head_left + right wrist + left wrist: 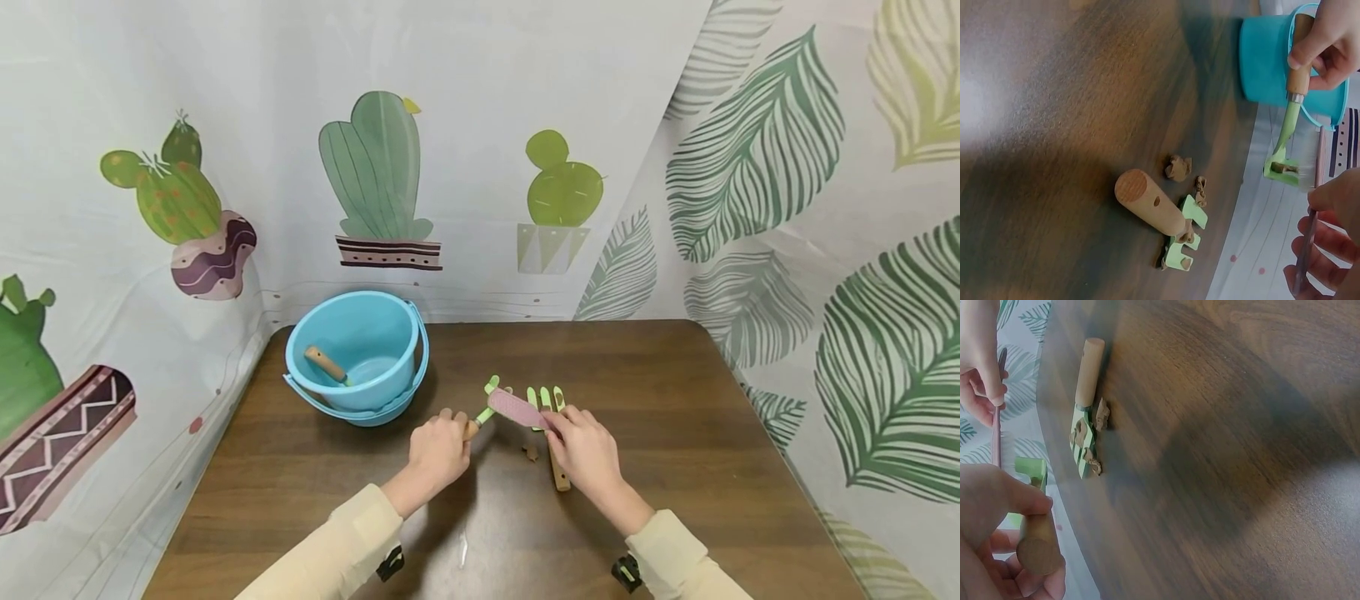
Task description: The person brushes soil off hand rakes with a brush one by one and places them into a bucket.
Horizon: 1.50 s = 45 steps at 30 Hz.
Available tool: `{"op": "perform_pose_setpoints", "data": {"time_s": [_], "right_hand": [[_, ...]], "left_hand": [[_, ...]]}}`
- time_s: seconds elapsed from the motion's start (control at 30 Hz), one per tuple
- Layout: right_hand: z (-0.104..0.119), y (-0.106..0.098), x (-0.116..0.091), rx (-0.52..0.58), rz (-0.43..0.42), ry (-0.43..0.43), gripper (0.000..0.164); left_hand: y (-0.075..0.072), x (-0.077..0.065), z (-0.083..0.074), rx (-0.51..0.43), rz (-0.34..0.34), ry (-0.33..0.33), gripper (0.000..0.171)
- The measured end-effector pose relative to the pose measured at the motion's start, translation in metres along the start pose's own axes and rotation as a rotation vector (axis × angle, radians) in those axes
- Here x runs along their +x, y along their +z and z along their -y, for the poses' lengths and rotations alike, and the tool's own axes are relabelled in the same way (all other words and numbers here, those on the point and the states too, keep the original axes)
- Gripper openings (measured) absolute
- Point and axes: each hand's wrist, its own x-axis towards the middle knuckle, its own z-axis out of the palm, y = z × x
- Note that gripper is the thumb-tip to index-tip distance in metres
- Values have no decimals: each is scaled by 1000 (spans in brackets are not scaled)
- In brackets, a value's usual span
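My left hand (439,450) grips the wooden handle (1298,80) of a small green garden rake (1285,134), whose bent head is raised above the table. Brown clay-like matter sticks to that head in the right wrist view. My right hand (588,450) pinches a pink brush (517,408) by its handle end. Its pale bristles (1308,165), blurred, face the rake's head and appear to touch it. Below, a green garden fork (1080,440) with a wooden handle (1090,372) lies on the table, brown bits on its prongs. A loose brown lump (1178,167) sits beside it.
A light blue bucket (352,300) stands at the table's back left, its handle lowered around the side. Inside leans another wooden-handled tool (326,364). Behind the brown table (637,375) hangs a curtain (480,125) printed with cacti and leaves.
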Motion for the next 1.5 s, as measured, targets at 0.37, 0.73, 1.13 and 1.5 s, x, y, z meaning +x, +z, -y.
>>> {"op": "perform_pose_setpoints", "data": {"time_s": [0.37,0.73,1.13,1.5], "right_hand": [[6,3,2,-26,-26,71,23],[12,3,4,-41,5,115,25],[13,5,2,-36,19,109,23],[15,5,-1,-11,67,139,22]], "left_hand": [[-1,1,-3,1,-9,-2,23],[2,1,-2,29,-24,-14,25],[2,3,-1,16,-48,-21,24],[2,4,1,-6,-24,-36,22]]}}
